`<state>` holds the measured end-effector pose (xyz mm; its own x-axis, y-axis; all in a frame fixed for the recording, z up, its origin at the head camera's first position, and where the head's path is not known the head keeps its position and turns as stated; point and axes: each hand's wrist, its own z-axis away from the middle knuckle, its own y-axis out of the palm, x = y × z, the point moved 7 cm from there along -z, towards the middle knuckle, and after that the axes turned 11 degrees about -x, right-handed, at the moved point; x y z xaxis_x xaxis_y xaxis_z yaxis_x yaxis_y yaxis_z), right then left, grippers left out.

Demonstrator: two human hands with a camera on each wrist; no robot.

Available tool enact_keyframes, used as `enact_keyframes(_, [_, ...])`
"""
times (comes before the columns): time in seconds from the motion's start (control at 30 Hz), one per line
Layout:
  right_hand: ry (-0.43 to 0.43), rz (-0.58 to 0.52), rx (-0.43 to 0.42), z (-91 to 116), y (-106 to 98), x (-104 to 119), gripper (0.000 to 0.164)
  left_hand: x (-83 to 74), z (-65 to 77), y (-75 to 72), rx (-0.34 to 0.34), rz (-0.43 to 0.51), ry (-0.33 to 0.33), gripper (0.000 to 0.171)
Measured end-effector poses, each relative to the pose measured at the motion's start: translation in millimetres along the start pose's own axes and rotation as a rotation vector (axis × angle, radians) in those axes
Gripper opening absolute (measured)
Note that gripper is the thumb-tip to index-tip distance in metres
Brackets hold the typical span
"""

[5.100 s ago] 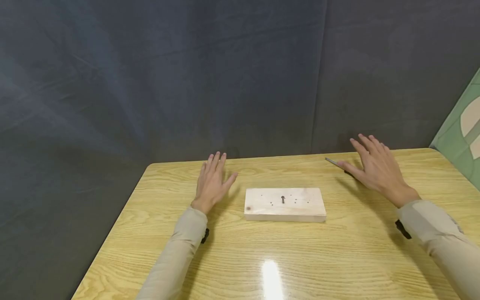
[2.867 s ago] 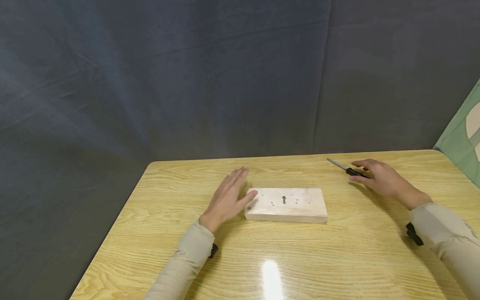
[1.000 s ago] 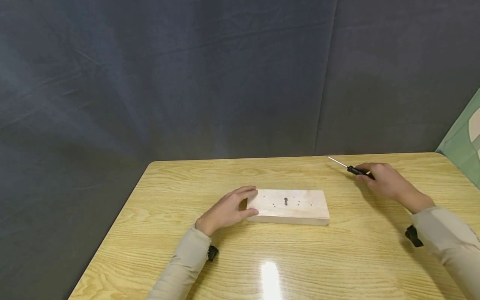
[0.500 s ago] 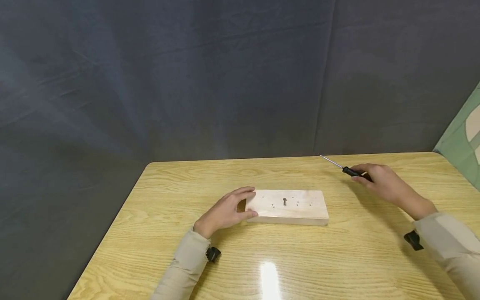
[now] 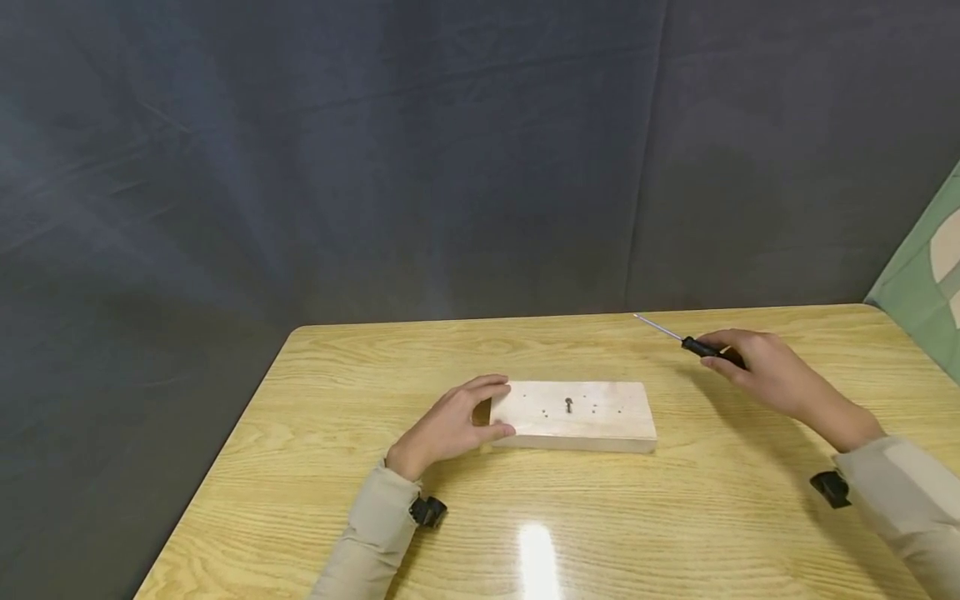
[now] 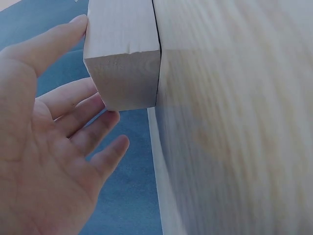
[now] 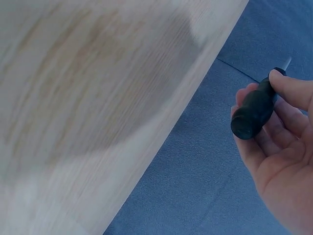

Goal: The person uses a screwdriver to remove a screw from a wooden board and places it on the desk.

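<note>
A pale wooden block [image 5: 622, 400] lies flat on the table in the head view. Small holes dot its top, and a screw [image 5: 568, 405] stands up near the middle. My left hand [image 5: 450, 423] grips the block's left end, thumb on the near side and fingers on the far side; the left wrist view shows the block's end face [image 6: 124, 81] between them. Off to the right, my right hand [image 5: 765, 371] holds a screwdriver [image 5: 699, 347] by its black handle [image 7: 254, 112]. Its metal shaft points away and to the left, above the table's back part.
The wood-grain table [image 5: 645, 517] ends at a back edge close beyond the screwdriver tip. A dark cloth [image 5: 450, 167] hangs behind and to the left. Green patterned fabric [image 5: 911, 258] stands at the right.
My left hand came over to the block and took its left end. My right hand came down, picked the screwdriver up from the table and shifted it slightly left.
</note>
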<state>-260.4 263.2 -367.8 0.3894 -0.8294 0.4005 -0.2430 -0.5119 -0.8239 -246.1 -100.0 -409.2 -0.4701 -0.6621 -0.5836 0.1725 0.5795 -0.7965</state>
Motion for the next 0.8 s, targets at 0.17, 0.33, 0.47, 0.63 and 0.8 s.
enact_keyframes(0.17, [-0.021, -0.025, -0.032, 3, -2, 0, 0.024, 0.8, -0.1, 1.2, 0.002, 0.003, 0.003, 0.066])
enact_keyframes(0.33, [-0.034, -0.018, -0.072, 6, -6, 1, 0.023, 1.2, -0.9, 1.4, 0.001, 0.003, 0.001, 0.066])
enact_keyframes(0.47, [-0.039, -0.016, -0.09, 7, -9, 4, 0.024, 1.0, -0.6, 1.4, 0.006, 0.01, -0.007, 0.065])
enact_keyframes(0.63, [-0.067, -0.01, -0.149, 8, -13, 9, 0.024, 1.2, -0.3, 1.2, 0.006, 0.019, -0.015, 0.065])
enact_keyframes(0.8, [-0.082, -0.023, -0.203, 9, -15, 14, 0.024, 1.4, -0.8, 1.2, 0.003, 0.023, -0.012, 0.065])
